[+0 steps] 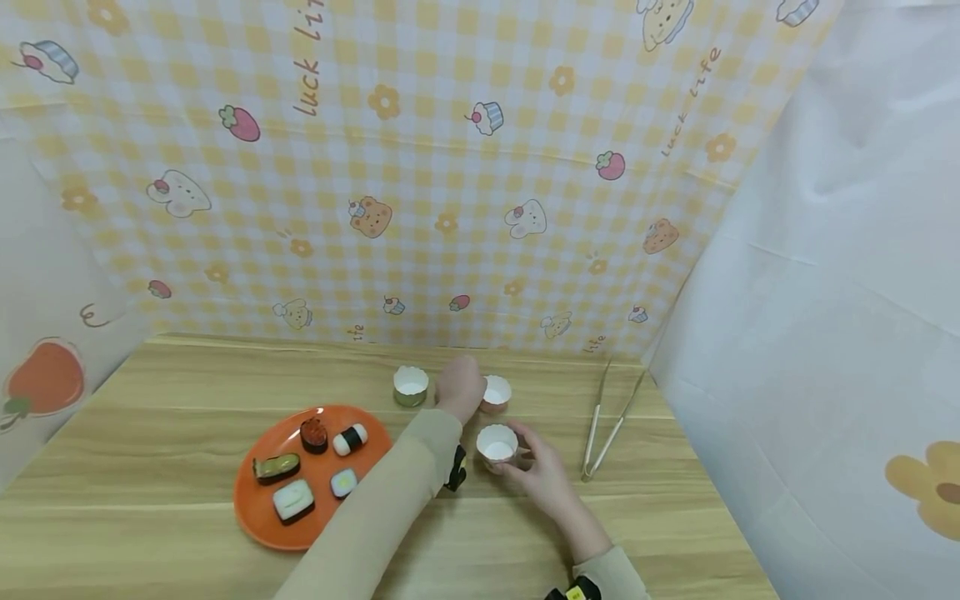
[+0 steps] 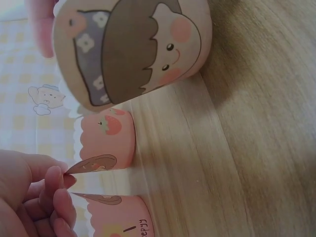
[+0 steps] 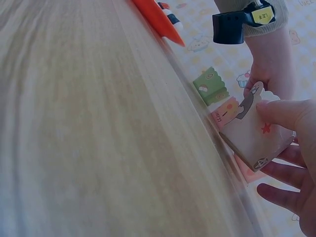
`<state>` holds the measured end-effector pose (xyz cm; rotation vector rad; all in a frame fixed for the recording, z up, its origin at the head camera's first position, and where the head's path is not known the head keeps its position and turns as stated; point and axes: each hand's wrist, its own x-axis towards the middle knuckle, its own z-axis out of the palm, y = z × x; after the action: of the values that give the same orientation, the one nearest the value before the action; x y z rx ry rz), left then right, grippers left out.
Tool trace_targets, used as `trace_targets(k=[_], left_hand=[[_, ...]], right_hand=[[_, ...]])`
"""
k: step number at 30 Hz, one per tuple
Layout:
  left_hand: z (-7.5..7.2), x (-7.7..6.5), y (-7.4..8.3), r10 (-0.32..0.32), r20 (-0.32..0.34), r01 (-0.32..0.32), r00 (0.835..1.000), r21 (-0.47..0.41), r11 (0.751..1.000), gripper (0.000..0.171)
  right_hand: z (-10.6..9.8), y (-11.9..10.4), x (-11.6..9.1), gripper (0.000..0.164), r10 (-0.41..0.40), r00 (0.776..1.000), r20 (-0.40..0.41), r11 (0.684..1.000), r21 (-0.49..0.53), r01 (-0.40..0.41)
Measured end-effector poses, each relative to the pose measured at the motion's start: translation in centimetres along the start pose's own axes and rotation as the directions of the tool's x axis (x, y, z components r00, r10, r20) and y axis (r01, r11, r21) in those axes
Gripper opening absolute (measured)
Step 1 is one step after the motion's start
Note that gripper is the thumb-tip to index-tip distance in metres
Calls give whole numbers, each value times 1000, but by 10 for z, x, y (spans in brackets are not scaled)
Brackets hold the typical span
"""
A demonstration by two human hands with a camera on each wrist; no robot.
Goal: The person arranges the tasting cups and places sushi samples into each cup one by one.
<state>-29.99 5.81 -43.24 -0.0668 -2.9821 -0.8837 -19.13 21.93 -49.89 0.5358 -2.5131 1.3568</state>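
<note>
Toward the left of the pale wood-grain worktop (image 1: 150, 467), I see a glossy orange round-edged plate (image 1: 247, 500) with five sushi pieces (image 1: 293, 500) on it, partly covered by the beige left sleeve (image 1: 375, 517). Just beyond it stands a small green scallop-rimmed cup (image 1: 410, 390), white inside. Right of that, the left hand (image 1: 459, 387) has its grip closed to a fingertip pinch on the rim of a pink strawberry-printed cup (image 1: 495, 393); beside that stands a pink cup with a yellow flower (image 2: 121, 219). Nearer me, a beige cup printed with a brown-haired cartoon face (image 2: 143, 47) sits in the right hand's (image 1: 543, 475) grip, parted to the cup's width, thumb and fingers on opposite sides. Farthest right, slim metal tongs (image 1: 587, 475) lie spread.
</note>
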Motion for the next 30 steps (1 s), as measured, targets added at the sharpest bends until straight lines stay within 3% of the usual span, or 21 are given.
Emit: trace_targets(k=[18,30], left_hand=[[5,-1,-5,38,-8,-38,999,-6,999,32],[-3,-6,-4,67,11,-66,998,-33,997,42]], right_hand=[[0,1,0,66,12,1000,8,1000,-10,-12],[0,2,-1,66,11,1000,12,1000,-15,-10]])
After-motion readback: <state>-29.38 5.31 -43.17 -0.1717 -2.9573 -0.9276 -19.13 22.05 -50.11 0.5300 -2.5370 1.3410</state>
